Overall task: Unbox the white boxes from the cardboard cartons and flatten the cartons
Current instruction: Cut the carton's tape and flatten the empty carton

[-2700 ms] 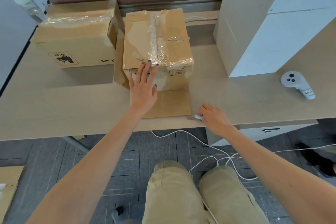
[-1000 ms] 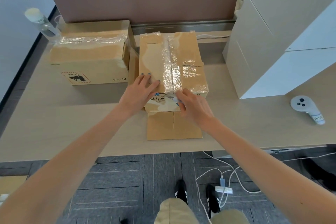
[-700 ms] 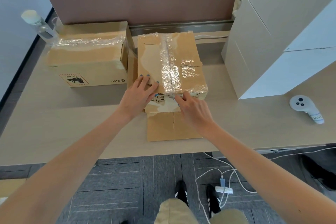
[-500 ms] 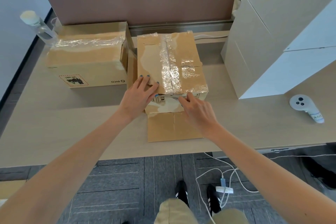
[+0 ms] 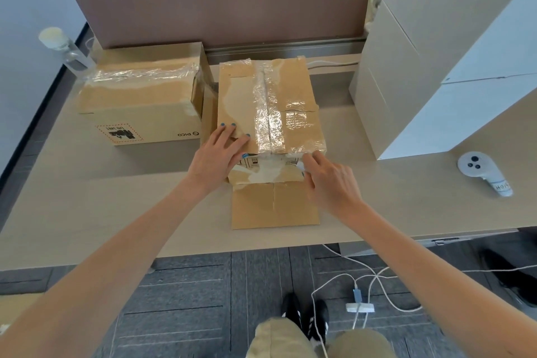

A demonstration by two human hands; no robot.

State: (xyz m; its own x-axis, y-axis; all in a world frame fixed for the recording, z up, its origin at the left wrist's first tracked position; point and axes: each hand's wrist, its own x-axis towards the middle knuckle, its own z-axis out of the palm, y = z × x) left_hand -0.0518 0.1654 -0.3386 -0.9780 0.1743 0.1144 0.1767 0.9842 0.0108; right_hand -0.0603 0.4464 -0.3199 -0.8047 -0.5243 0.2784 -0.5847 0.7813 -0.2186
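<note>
You have two taped cardboard cartons on one desk [image 5: 87, 212]: left carton [image 5: 139, 102] and middle carton [image 5: 267, 104]. One flat cardboard sheet [image 5: 274, 206] lies just near of the middle carton. White boxes [image 5: 436, 67] on the right: at least two stacked, and the top runs out of frame. One white controller [image 5: 479, 171], near right. One clear bottle [image 5: 66, 49], far left. One divider panel [image 5: 220, 6]. Two hands: left hand [image 5: 215, 160] and right hand [image 5: 331, 183], which pinches one small white object [image 5: 300, 166]. On the floor are two striped shoes [image 5: 292, 311] and white cables [image 5: 377, 279], whose strands you can't count.
</note>
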